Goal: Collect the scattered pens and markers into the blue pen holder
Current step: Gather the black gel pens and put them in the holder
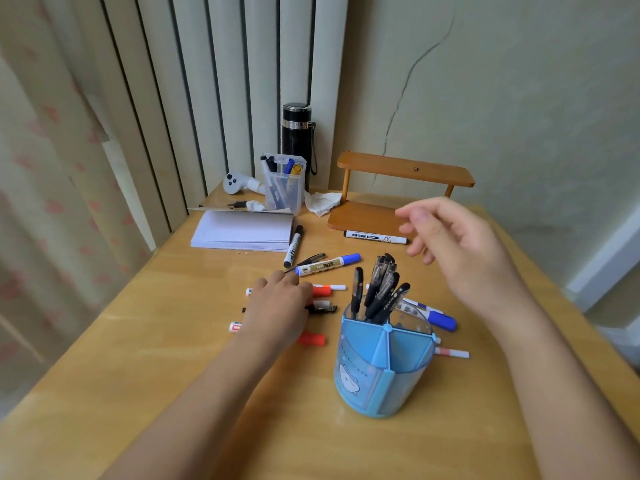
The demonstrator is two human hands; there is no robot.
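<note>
Worktop scene with my two hands over scattered pens. My left hand lies palm down on a cluster of markers left of the blue pen holder; whether its fingers have closed on one I cannot tell, since the hand hides them. My right hand hangs above and behind the holder, fingers loosely spread and empty.

Risks, as I judge them: my left forearm passes close to the holder, so a careless lift could knock it over and spill its pens. The round markers may roll when I rake them, possibly toward the worktop's edge. Grabbing several at once invites dropping one.

Counts, as far as visible. Black pens standing in the holder's rear compartment: about five or six, overlapping too much for certainty; its front compartments look empty. Under and beside my left hand: two red-capped markers and one black marker, partly hidden. Beyond it: one blue-capped marker, one slim dark pen, one black-capped marker against the notepad. Right of the holder: one blue marker and one pale pink-banded pen. Below the wooden shelf: one white marker.
</note>
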